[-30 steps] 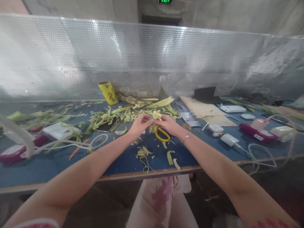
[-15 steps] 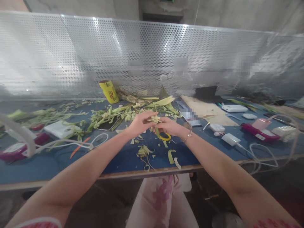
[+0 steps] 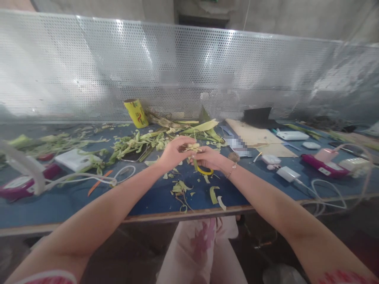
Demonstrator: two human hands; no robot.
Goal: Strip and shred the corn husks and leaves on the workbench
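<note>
My left hand (image 3: 174, 153) is closed with its fingertips on a small pale yellow-green plant piece (image 3: 194, 147), which looks folded or layered. From the other side my right hand (image 3: 209, 157) pinches the same piece between thumb and fingers. A green strip (image 3: 195, 165) hangs below it. Just under the right hand is a yellow ring (image 3: 205, 171), perhaps a scissors handle; the rest of it is hidden. Leaf scraps (image 3: 181, 188) and curled strips (image 3: 213, 195) lie on the blue table before the hands. Both hands hover close above the table.
Green stalks (image 3: 142, 142) and long leaves (image 3: 204, 126) lie behind the hands, near a yellow tube (image 3: 136, 113). Cardboard (image 3: 251, 132) lies to the right. Cabled white adapters (image 3: 288, 174) and purple devices (image 3: 324, 165) sit at the sides. A perforated metal screen (image 3: 189, 71) stands behind.
Both hands stay almost in the same place, with a slight shift of the fingers around the pale plant piece. The things on the table look unchanged.
</note>
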